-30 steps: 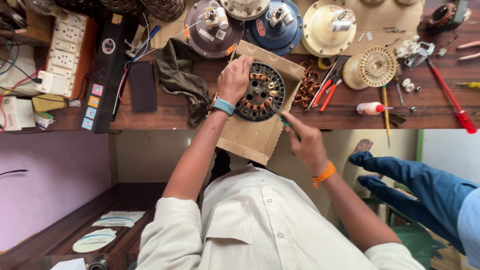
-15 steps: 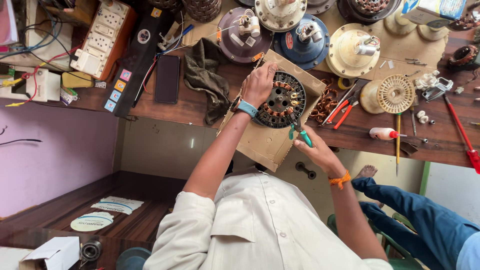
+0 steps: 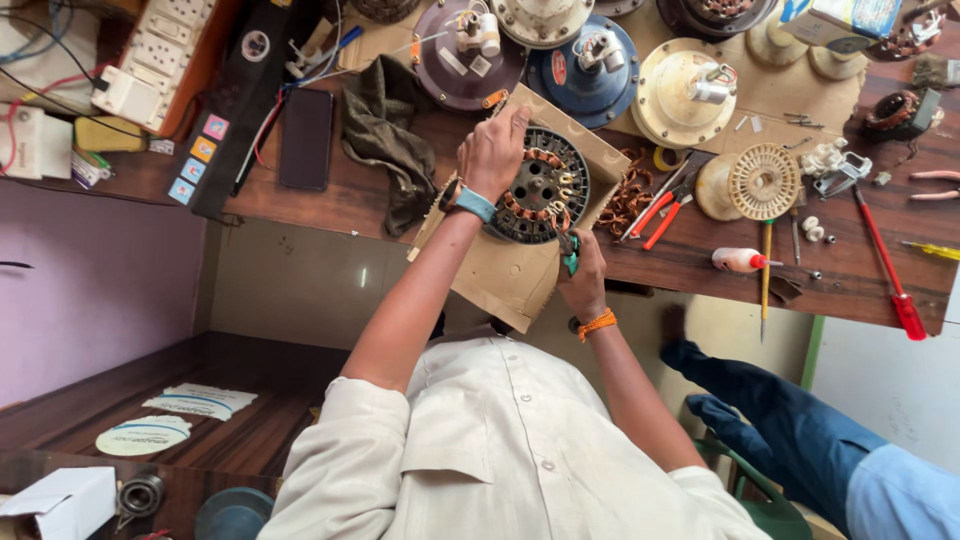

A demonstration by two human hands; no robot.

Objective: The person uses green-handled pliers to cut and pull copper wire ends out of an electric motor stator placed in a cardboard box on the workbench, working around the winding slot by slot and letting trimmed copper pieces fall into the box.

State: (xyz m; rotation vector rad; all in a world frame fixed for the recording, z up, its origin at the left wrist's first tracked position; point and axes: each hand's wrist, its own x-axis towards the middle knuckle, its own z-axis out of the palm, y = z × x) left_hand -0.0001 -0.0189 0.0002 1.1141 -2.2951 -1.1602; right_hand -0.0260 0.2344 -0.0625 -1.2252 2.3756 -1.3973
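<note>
Sleeves, pale shirt, nearest the camera. Right hand, orange thread at wrist, closed around green-handled tool, tip at lower edge of stator. Stator, round, ringed with copper windings, lying on cardboard sheet overhanging wooden bench. Left hand, teal band at wrist, fingers curled over stator's left rim, gripping it. Beside: red-handled pliers, dark rag, phone. Farthest: fan motor housings in row.
</note>
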